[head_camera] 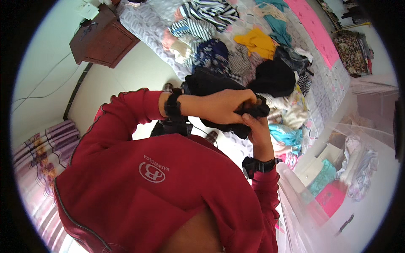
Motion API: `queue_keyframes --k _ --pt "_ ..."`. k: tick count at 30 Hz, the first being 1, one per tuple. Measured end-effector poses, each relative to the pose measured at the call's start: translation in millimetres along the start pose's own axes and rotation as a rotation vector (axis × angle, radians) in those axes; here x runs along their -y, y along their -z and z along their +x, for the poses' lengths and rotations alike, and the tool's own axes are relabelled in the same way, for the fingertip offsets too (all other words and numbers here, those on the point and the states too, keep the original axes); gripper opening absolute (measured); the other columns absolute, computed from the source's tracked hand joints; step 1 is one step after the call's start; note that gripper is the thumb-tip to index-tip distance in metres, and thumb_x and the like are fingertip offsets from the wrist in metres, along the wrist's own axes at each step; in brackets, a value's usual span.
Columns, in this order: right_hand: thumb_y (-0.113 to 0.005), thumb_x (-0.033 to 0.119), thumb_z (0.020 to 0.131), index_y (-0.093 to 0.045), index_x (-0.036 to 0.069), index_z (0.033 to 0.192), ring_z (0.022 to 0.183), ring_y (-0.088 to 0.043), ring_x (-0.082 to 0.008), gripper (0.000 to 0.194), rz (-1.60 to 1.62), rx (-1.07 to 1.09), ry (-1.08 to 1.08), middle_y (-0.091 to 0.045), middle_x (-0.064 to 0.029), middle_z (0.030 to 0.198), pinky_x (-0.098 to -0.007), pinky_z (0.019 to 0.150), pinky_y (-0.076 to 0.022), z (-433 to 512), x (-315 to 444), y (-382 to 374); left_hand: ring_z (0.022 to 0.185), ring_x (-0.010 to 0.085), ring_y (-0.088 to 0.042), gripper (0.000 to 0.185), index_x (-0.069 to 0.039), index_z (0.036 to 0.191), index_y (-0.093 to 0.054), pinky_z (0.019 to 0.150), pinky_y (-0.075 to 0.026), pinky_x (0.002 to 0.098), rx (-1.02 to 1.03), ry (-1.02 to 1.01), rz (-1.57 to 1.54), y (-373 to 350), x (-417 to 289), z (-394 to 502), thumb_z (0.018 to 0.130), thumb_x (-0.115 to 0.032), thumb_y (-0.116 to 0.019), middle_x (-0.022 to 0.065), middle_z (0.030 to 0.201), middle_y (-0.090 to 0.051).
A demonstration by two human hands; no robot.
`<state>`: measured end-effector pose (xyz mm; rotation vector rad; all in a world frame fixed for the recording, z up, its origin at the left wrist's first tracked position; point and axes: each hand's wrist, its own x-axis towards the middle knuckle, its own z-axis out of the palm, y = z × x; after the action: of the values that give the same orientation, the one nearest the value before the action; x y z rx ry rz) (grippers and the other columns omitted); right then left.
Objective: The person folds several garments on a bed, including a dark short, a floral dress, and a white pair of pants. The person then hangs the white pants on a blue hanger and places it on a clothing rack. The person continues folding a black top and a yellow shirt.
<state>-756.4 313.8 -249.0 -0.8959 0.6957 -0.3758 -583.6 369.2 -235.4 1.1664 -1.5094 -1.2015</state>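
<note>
A black garment hangs bunched in both hands, just over the near edge of the bed. My left hand reaches across from the left with its fingers curled around a gathered part of the cloth. Touching it on the right, my right hand grips the same bunch, its thumb pressed near the left hand; part of its fingers is hidden by the cloth. Beyond the hands lies a heap of clothes: a navy floral garment, a yellow one, another black one and black-and-white striped ones.
The patterned bedsheet runs under the heap, with a pink cloth along its far right side. A brown wooden cabinet stands at upper left. Sheer netting hangs at lower right, near my right arm. A purple curtain is at left.
</note>
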Motion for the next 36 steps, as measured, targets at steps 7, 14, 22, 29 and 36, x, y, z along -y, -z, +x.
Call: queue_keyframes --k 7,14,22,29,36 --pt "-0.059 0.017 0.082 -0.050 0.011 0.069 0.061 -0.045 -0.0116 0.017 -0.114 -0.170 0.149 -0.044 0.0038 0.065 -0.0262 0.056 -0.0351 176.6 20.8 -69.3 0.080 0.0143 -0.057 0.035 0.000 0.105 -0.053 0.075 -0.047 0.0258 -0.662 0.137 -0.083 250.1 57.6 -2.9 0.077 -0.017 -0.065 0.0050 0.089 -0.058" --pt "-0.056 0.009 0.083 -0.055 0.003 0.089 0.087 -0.057 -0.0211 0.008 0.292 -0.387 0.579 -0.058 -0.0070 0.090 -0.0352 0.079 -0.0469 284.9 151.7 -28.5 0.071 0.0142 -0.055 0.016 -0.001 0.095 -0.055 0.065 -0.045 0.0266 -1.044 -0.328 -0.506 461.6 38.0 31.7 0.082 -0.011 -0.056 0.0051 0.081 -0.059" --pt "-0.056 0.010 0.083 -0.055 0.002 0.112 0.104 -0.052 -0.0177 0.031 -0.052 -0.435 0.379 -0.055 -0.0088 0.112 -0.0299 0.089 -0.0404 320.8 123.2 66.0 0.087 0.0132 -0.056 0.021 -0.003 0.098 -0.056 0.075 -0.045 0.0253 -1.038 -0.032 -0.184 487.5 143.8 -6.6 0.085 -0.019 -0.059 0.0054 0.092 -0.060" --pt "-0.058 0.017 0.079 -0.056 0.008 0.089 0.082 -0.053 -0.0188 0.014 -0.872 -0.214 -0.052 -0.056 -0.0050 0.087 -0.0348 0.071 -0.0412 329.5 -111.8 136.9 0.071 0.0228 -0.059 0.021 0.004 0.100 -0.054 0.059 -0.049 0.0319 -0.183 0.624 0.952 361.7 377.2 -111.1 0.082 -0.007 -0.056 0.0096 0.086 -0.059" --pt "-0.053 0.017 0.078 -0.056 0.008 0.081 0.072 -0.050 -0.0171 0.009 -0.312 -0.527 -0.631 -0.052 -0.0034 0.073 -0.0385 0.064 -0.0382 310.6 -237.8 173.6 0.079 0.0263 -0.062 0.040 0.006 0.112 -0.046 0.064 -0.055 0.0375 -0.665 1.341 -0.550 318.2 395.7 -102.8 0.077 -0.004 -0.061 0.0167 0.097 -0.059"
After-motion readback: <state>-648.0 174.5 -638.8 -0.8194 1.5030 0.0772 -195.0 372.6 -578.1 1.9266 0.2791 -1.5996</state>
